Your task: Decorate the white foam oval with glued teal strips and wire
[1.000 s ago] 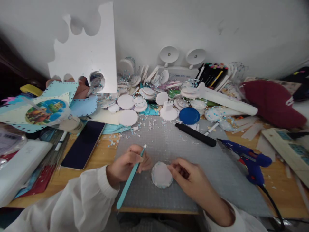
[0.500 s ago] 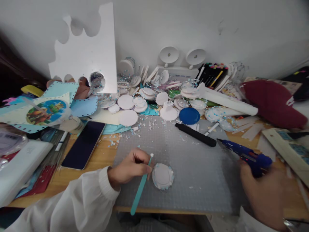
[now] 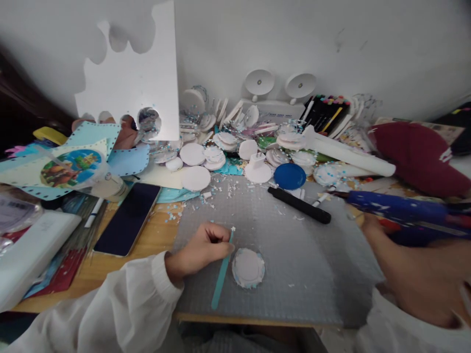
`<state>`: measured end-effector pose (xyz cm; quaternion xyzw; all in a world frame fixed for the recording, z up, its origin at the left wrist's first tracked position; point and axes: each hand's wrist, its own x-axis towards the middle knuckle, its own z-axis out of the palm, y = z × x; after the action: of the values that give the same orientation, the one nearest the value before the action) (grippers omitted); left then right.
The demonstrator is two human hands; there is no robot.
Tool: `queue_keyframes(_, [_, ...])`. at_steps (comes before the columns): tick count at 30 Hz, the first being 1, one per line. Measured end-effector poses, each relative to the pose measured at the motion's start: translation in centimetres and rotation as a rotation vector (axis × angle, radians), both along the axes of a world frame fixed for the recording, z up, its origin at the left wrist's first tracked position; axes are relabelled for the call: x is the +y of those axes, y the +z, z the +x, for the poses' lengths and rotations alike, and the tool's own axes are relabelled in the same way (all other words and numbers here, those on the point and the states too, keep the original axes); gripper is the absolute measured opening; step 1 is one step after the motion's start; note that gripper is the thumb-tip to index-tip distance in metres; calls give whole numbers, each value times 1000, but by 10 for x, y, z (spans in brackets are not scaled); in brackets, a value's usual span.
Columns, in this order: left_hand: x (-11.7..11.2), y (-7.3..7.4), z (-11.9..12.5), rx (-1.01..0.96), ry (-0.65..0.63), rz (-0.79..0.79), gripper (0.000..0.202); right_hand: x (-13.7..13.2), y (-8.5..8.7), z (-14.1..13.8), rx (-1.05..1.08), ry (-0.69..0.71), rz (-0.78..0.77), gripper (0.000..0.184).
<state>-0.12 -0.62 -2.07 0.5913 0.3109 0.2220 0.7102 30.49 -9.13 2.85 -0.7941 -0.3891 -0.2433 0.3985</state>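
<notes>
My left hand (image 3: 200, 247) is closed around a thin teal stick (image 3: 222, 274) that carries a small white bit at its upper tip. It rests on the grey cutting mat (image 3: 294, 264), just left of a round white disc with a speckled blue rim (image 3: 248, 267). My right hand (image 3: 415, 274) is at the right edge, blurred by motion, and grips a blue glue gun (image 3: 401, 211) lifted off the table with its nozzle pointing left.
A black phone (image 3: 127, 218) lies left of the mat. A black marker (image 3: 299, 205), a blue lid (image 3: 289, 176) and several white discs (image 3: 195, 162) crowd the back. A dark red cap (image 3: 419, 157) sits far right. White foam board (image 3: 136, 78) leans on the wall.
My right hand left the disc, swung right to the glue gun and lifted it off the table. My left hand shifted a little, and the teal stick now stands steeper.
</notes>
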Motion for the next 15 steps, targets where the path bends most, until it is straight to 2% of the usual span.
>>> queue_keyframes(1, [1, 1, 1, 14, -1, 16, 37, 9, 3, -10, 74, 34, -38, 30])
queue_keyframes(3, [2, 4, 2, 37, 3, 40, 36, 25, 4, -30, 181, 206, -91, 24])
queue_keyframes(5, [2, 8, 3, 63, 11, 60, 36, 35, -6, -47, 276, 395, -108, 21])
queue_keyframes(7, [3, 11, 4, 93, 6, 81, 36, 39, -21, -59, 354, 512, -116, 24])
queue_keyframes(11, [2, 13, 6, 119, -20, 110, 35, 35, -46, -69, 432, 601, -166, 25])
queue_keyframes(15, [1, 12, 6, 104, -52, 91, 38, 31, -49, -71, 394, 633, -224, 15])
